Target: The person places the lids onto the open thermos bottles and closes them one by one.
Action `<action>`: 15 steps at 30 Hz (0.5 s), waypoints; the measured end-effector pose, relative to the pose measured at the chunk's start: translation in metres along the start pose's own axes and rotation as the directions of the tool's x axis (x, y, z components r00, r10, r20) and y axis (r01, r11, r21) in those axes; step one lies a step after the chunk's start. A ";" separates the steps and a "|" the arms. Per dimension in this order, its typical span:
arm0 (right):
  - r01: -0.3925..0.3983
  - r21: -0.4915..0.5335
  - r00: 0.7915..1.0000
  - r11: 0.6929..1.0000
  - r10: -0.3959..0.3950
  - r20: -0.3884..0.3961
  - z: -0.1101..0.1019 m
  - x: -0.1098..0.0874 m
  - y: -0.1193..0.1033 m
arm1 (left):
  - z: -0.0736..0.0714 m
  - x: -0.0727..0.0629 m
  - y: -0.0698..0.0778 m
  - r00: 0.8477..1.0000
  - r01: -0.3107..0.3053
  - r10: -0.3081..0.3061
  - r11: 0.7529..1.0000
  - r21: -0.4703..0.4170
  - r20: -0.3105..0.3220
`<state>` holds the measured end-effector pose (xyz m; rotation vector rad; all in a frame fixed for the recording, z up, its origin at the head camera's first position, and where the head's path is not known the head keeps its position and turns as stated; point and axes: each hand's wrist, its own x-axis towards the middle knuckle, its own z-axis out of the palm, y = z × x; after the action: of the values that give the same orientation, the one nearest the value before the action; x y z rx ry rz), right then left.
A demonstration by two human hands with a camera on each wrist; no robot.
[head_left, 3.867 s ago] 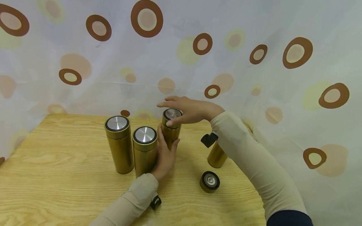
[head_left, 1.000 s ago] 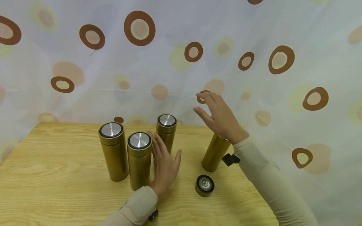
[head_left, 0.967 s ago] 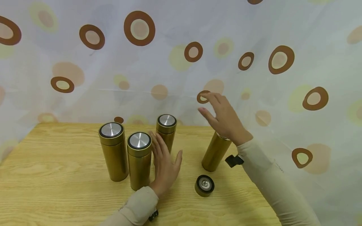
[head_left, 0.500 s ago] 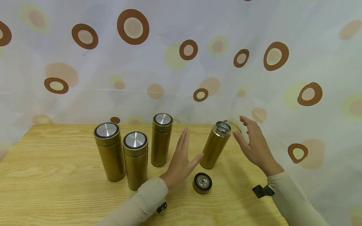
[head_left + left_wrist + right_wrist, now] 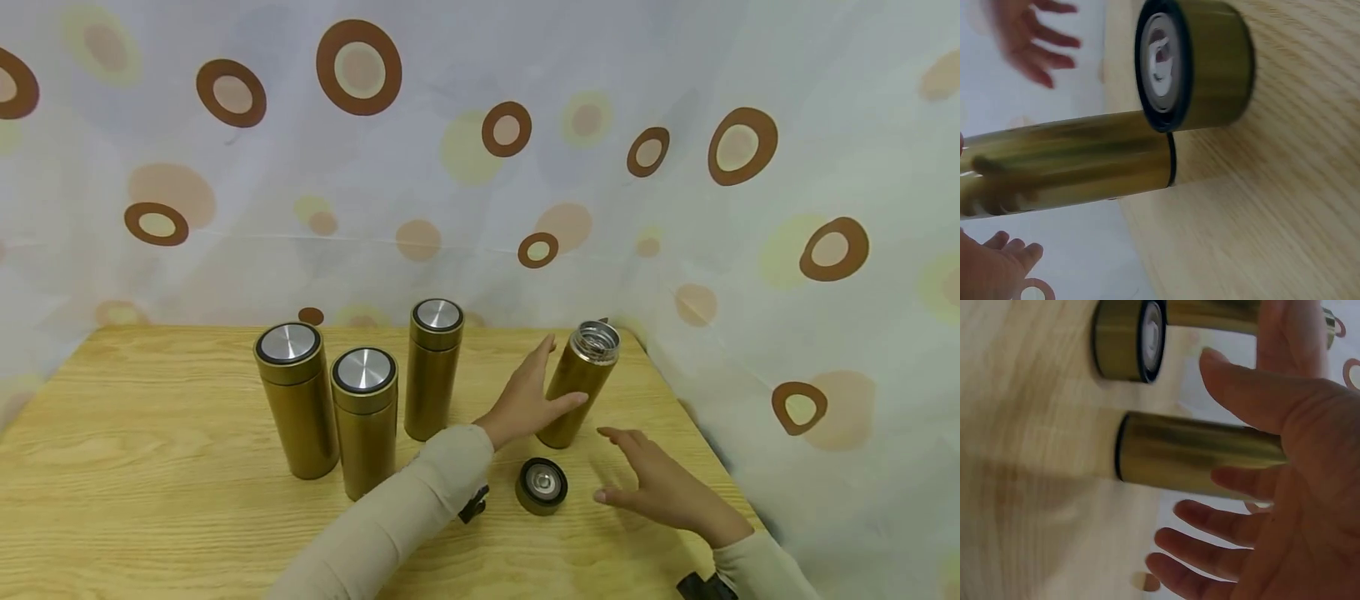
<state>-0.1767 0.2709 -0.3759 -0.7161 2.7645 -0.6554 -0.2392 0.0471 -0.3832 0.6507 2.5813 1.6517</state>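
An uncapped gold thermos bottle [image 5: 573,379] stands upright at the right of the table, its bare steel mouth showing. My left hand [image 5: 525,400] reaches in beside it, fingers extended and thumb spread, overlapping the bottle's side in the head view. The bottle's lid [image 5: 542,486] lies upside down on the wood in front, its inner face up; the left wrist view shows this lid [image 5: 1222,62] close by. Right of the lid, my right hand [image 5: 663,483] hovers with fingers spread, holding nothing. In the right wrist view the thumb and fingers are wide apart before the bottle [image 5: 1191,450].
Three capped gold thermos bottles stand at the left: a left one [image 5: 300,417], a front one [image 5: 367,442] and one farther back [image 5: 431,387]. The wooden table [image 5: 150,467] ends against a patterned cloth [image 5: 450,192] behind and at the right.
My left hand has left the back capped bottle and moved right to the uncapped one. My right hand went from above the back bottle's cap down and right, beside the lid.
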 end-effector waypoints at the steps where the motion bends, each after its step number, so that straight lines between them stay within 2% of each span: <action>1: 0.003 0.021 0.999 1.000 -0.003 0.033 0.003 0.001 -0.001 | 0.000 0.004 0.002 1.000 -0.003 0.003 1.000 -0.003 0.003; 3: 0.012 0.063 0.996 0.998 -0.018 0.083 0.008 0.002 -0.002 | 0.000 0.010 0.006 1.000 -0.004 0.004 1.000 -0.013 0.008; 8: 0.046 0.140 0.989 0.989 -0.065 0.131 0.020 0.006 -0.003 | 0.001 0.018 0.012 1.000 0.019 -0.019 1.000 -0.002 0.003; 15: 0.108 0.132 0.983 0.985 -0.126 0.137 0.031 0.014 -0.009 | 0.003 0.023 0.008 1.000 0.022 -0.022 1.000 0.021 0.005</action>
<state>-0.1752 0.2456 -0.3996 -0.8678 2.5401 -0.7596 -0.2566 0.0599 -0.3727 0.6236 2.5957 1.6175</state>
